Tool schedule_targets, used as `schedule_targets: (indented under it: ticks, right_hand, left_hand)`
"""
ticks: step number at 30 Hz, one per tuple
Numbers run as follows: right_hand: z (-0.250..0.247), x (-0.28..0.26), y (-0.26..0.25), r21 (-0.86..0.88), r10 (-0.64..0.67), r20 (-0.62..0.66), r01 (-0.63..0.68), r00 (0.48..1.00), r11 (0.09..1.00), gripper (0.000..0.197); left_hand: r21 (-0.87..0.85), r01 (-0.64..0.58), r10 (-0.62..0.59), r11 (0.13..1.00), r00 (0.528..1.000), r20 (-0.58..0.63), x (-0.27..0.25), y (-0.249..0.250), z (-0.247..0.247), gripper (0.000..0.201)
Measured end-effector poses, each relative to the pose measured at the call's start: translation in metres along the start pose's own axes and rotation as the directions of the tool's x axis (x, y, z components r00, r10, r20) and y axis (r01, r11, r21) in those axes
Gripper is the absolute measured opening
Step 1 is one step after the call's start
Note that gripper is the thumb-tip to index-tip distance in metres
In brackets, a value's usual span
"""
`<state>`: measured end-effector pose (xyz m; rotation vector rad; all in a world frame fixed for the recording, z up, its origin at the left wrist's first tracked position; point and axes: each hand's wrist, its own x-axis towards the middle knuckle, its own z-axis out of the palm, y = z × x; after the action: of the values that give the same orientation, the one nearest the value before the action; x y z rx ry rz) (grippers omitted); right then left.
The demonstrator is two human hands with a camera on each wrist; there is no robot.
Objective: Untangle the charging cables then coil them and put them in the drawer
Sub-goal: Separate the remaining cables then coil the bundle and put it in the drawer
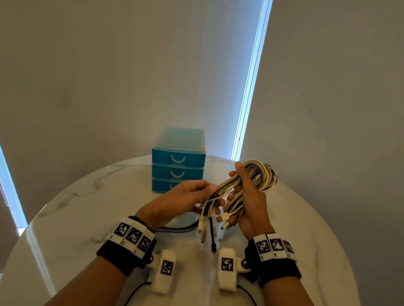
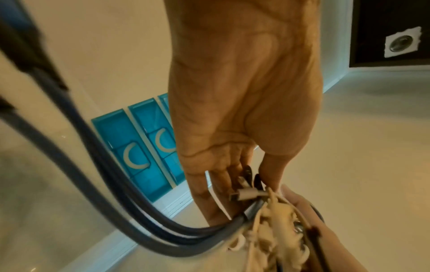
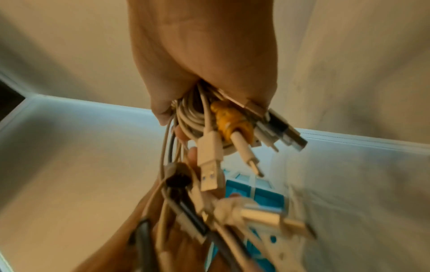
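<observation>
Round marble-look table [image 1: 75, 215], pale wall and closed blinds behind it, blue three-drawer unit [image 1: 178, 161] at the far edge, all three drawers shut. Cable bundle [image 1: 254, 178] is held up above the table's middle, not resting on it; one dark cable [image 1: 180, 229] sags down toward the surface under the left wrist. Right hand [image 1: 252, 205] is wrapped around the bundle's waist, loops fanning out above the fist, plug ends hanging below it. Left hand [image 1: 188, 195] has its fingertips pinched on a few loose strands and plug ends at the bundle's lower left. Step in hand looks like picking out the first cable, so untangling has barely begun. My take: keep the right grip loose enough for strands to slide, pick one plug, follow it back through the loops rather than yanking, since a hard pull would likely tighten any knot. Free the dark cable first; it already hangs apart. Bundle is mostly cream and white cables with a few black or dark ones mixed in, one yellow-sleeved plug [image 3: 230, 121], several USB ends, looped many times and crossing each other.
</observation>
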<state>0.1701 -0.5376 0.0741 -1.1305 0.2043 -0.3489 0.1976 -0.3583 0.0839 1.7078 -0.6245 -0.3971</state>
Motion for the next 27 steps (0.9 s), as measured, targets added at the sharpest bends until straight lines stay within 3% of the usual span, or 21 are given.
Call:
schedule_targets:
  ticks: [6, 9, 12, 15, 17, 19, 21, 24, 27]
  right_hand:
    - [0.001, -0.002, -0.004, 0.032, 0.063, 0.091, -0.066, 0.994, 0.997, 0.040]
    - [0.002, -0.004, -0.004, 0.090, 0.076, 0.152, -0.090, 0.986, 0.992, 0.037]
    - [0.004, -0.004, -0.002, 0.145, 0.094, 0.190, -0.122, 0.977, 0.982, 0.033]
    - [0.006, -0.005, -0.003, 0.107, 0.082, 0.209, -0.106, 0.975, 0.989, 0.030]
    - [0.005, -0.005, -0.003, 0.090, 0.078, 0.215, -0.099, 0.973, 0.991, 0.029]
    - [0.005, -0.004, -0.003, 0.097, 0.081, 0.215, -0.103, 0.973, 0.990, 0.028]
    - [0.003, -0.002, -0.001, 0.085, 0.076, 0.200, -0.094, 0.977, 0.992, 0.029]
    - [0.001, 0.000, 0.001, 0.039, 0.057, 0.171, -0.065, 0.984, 0.997, 0.037]
    - [0.004, -0.001, 0.001, -0.049, 0.026, 0.186, -0.018, 0.982, 0.999, 0.041]
  left_hand:
    - [0.083, -0.069, 0.076, 0.994, 0.993, -0.088, 0.000, -0.003, -0.010, 0.034]
    - [0.040, -0.041, 0.041, 0.998, 0.999, -0.004, -0.001, -0.009, -0.015, 0.040]
    - [-0.145, 0.036, -0.021, 0.989, 0.994, 0.103, -0.002, -0.006, -0.016, 0.044]
    - [-0.463, 0.050, 0.010, 0.885, 0.992, 0.126, -0.002, -0.001, -0.021, 0.042]
    - [-0.534, 0.045, 0.033, 0.844, 0.990, 0.135, 0.000, -0.001, -0.023, 0.047]
    - [-0.410, 0.059, -0.011, 0.910, 0.993, 0.118, 0.002, -0.002, -0.023, 0.054]
    - [-0.181, 0.073, -0.069, 0.981, 0.997, 0.030, 0.004, -0.004, -0.023, 0.060]
    - [0.002, 0.075, -0.075, 0.997, 0.996, -0.042, 0.006, -0.006, -0.023, 0.068]
    - [0.122, 0.015, -0.018, 0.992, 1.000, 0.018, 0.005, -0.011, -0.018, 0.064]
